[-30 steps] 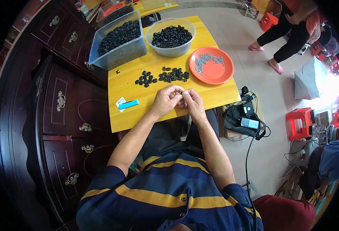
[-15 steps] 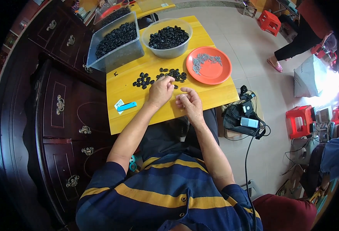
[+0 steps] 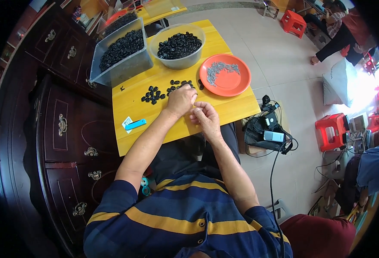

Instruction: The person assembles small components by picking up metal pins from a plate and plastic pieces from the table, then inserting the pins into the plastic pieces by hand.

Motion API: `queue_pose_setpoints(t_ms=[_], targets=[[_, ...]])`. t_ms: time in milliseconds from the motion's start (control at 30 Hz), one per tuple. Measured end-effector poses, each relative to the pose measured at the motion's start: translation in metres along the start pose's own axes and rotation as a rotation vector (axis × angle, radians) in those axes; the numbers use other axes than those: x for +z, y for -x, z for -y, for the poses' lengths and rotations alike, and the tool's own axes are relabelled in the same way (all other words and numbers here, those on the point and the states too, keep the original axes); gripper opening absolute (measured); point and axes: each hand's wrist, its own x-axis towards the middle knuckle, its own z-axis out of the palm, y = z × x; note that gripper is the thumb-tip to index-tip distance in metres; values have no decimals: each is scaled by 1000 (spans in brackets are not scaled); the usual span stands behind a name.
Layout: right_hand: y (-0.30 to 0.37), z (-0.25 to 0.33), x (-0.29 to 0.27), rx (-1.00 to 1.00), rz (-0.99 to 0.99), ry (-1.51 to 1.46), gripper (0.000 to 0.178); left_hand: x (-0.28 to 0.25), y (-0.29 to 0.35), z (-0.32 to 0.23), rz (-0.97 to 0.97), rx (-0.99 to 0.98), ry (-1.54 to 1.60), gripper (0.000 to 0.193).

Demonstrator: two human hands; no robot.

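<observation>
Small black oval pieces (image 3: pixel 153 95) lie in loose clusters on the yellow tabletop (image 3: pixel 163 118). Over the right-hand cluster is my left hand (image 3: pixel 181 100), its fingers closed; whatever is in them is hidden. Close beside it, nearer to me, my right hand (image 3: pixel 206 120) has its thumb and fingers curled together, and I cannot make out what they hold. An orange-red plate (image 3: pixel 237 88) with small grey metal pins (image 3: pixel 216 71) stands to the right of my hands.
At the back stand a clear rectangular bin (image 3: pixel 129 69) and a round clear tub (image 3: pixel 178 63), both heaped with black pieces. A blue-handled tool (image 3: pixel 135 124) lies on a white card at left. A dark wooden cabinet (image 3: pixel 56 142) borders the table's left; a bag with cables (image 3: pixel 258 133) sits at right.
My right hand has come closer to my left, its fingers more drawn together. The view has shifted slightly, moving the table leftward in the picture. A person at the far right has moved.
</observation>
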Motion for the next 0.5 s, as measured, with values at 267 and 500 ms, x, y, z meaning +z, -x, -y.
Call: queue_pose_setpoints(t_ms=[267, 500], targets=[[-3, 3, 0, 8, -92, -171, 22, -33, 14, -17, -21, -173, 589, 7], [-6, 8, -11, 95, 11, -246, 28, -43, 24, -38, 33, 26, 471, 8]])
